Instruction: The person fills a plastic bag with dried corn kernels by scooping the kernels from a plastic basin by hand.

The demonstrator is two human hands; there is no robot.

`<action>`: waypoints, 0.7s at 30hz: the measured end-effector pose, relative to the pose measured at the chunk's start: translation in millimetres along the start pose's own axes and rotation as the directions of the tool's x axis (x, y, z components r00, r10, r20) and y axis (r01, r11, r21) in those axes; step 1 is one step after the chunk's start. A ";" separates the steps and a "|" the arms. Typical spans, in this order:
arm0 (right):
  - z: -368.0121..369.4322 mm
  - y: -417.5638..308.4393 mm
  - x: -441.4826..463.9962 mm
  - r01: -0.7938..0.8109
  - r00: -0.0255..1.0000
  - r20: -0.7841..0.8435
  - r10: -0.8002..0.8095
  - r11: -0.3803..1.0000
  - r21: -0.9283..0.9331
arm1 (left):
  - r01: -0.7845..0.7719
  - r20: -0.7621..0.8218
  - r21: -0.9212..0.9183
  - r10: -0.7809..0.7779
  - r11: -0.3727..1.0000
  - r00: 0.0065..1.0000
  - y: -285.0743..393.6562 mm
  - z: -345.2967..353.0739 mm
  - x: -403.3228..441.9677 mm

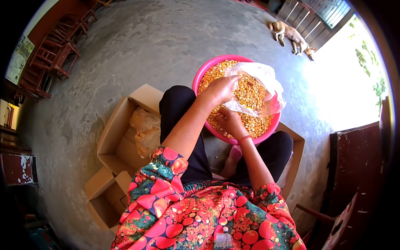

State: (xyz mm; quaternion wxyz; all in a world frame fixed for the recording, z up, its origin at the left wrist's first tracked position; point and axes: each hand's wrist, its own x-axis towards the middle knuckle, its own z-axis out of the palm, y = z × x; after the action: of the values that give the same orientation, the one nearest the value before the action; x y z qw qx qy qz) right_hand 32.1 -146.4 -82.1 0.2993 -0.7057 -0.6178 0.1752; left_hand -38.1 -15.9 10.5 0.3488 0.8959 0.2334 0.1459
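A pink basin (201, 75) full of yellow corn kernels (216, 75) stands in front of my knees. In it lies an open clear plastic bag (263, 71) with kernels inside its mouth. My left hand (223, 89) is closed on the bag's left edge, the forefinger reaching over the rim. Just below, my right hand (231, 123), with a red band at the wrist, is closed low against the kernels by the bag's lower edge. Its fingertips are partly hidden, and what they hold does not show.
An open cardboard box (121, 137) by my left leg holds a plastic bag of corn (146, 132). Another cardboard flap (293, 160) shows at my right. A dog (291, 35) lies near the bright doorway. Wooden chairs (54, 54) line the left wall.
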 end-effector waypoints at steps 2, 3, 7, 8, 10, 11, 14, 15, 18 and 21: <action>-10.6 -3.3 -0.4 0.113 0.992 -0.075 -0.102 0.981 0.158 | 0.000 -0.001 -0.001 0.000 1.000 1.000 1.1 -1.1 -0.9; -19.6 -4.0 -2.4 -0.210 0.978 0.121 0.172 0.836 0.507 | 0.006 0.003 -0.002 -0.006 1.000 1.000 1.3 -1.7 -1.3; -44.9 -27.3 -9.5 -0.523 0.832 0.383 0.401 0.339 0.782 | -0.004 0.000 0.011 0.004 1.000 1.000 4.2 -4.6 -3.0; -49.5 -29.9 -10.9 -0.544 0.807 0.411 0.424 0.262 0.797 | -0.004 0.001 0.010 0.004 1.000 1.000 5.6 -5.5 -3.3; -52.6 -31.4 -14.1 -0.596 0.754 0.442 0.486 0.221 0.772 | 0.019 0.022 0.018 -0.020 1.000 1.000 7.5 -6.5 -4.2; -53.9 -27.3 -17.6 -0.568 0.790 0.467 0.398 0.188 0.801 | 0.019 0.023 0.018 -0.020 1.000 1.000 7.0 -5.8 -3.6; -61.3 -22.8 -24.7 -0.517 0.835 0.463 0.297 0.136 0.845 | 0.026 0.022 0.020 -0.026 0.999 0.999 5.4 -4.7 -2.5; -64.7 -22.8 -25.8 -0.492 0.849 0.444 0.288 0.120 0.862 | 0.029 0.026 0.022 -0.030 0.999 0.999 4.8 -4.6 -2.5; -80.5 -22.3 -27.2 -0.441 0.853 0.372 0.367 0.123 0.889 | 0.021 0.022 0.016 -0.021 1.000 1.000 0.7 -1.4 -2.7; -96.3 -13.2 -27.7 -0.408 0.849 0.344 0.402 0.084 0.909 | 0.002 0.014 0.013 -0.003 1.000 1.000 -0.8 0.0 -2.6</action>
State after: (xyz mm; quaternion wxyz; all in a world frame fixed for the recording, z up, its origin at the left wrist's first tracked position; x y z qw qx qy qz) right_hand 76.5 -192.5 -3.9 0.6070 -0.5038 -0.1530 0.5952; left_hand -40.5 -16.7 9.8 0.3450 0.8987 0.2330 0.1377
